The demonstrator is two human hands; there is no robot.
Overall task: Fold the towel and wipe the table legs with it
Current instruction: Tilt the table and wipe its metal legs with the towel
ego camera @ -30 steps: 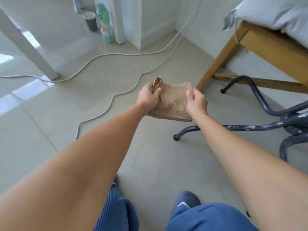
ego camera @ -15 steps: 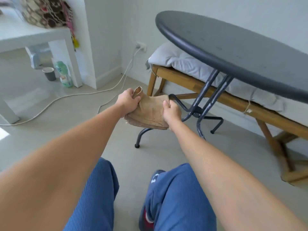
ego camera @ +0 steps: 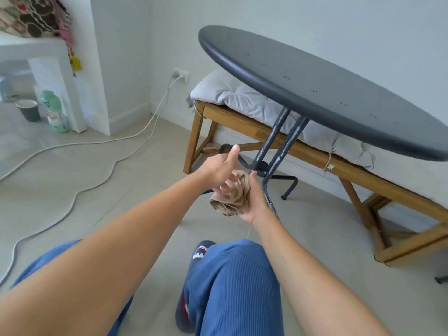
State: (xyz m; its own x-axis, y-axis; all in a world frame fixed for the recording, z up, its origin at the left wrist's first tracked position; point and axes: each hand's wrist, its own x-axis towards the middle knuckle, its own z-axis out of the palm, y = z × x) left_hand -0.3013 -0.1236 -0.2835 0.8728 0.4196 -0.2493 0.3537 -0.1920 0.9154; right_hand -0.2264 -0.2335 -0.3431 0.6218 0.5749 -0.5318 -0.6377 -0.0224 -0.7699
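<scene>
The tan towel (ego camera: 231, 196) is bunched into a thick wad in front of me, just short of the dark metal table legs (ego camera: 281, 144). My right hand (ego camera: 253, 202) grips the wad from its right side, thumb up along the top edge. My left hand (ego camera: 221, 169) is at the towel's left side with the thumb sticking up and the fingers loose against the cloth. The legs rise to a dark oval tabletop (ego camera: 315, 83). One leg runs down right behind my right hand.
A wooden bench (ego camera: 303, 151) with a grey cushion (ego camera: 242, 95) stands behind the table by the wall. White cables (ego camera: 101, 170) snake over the tiled floor at left. A white table leg (ego camera: 58, 93), a green bottle (ego camera: 54, 110) and a dark cup (ego camera: 29, 110) stand far left.
The towel went from a flat folded pad held by both hands to a bunched wad in my right hand. My left hand loosened its grip. The view rose to the table.
</scene>
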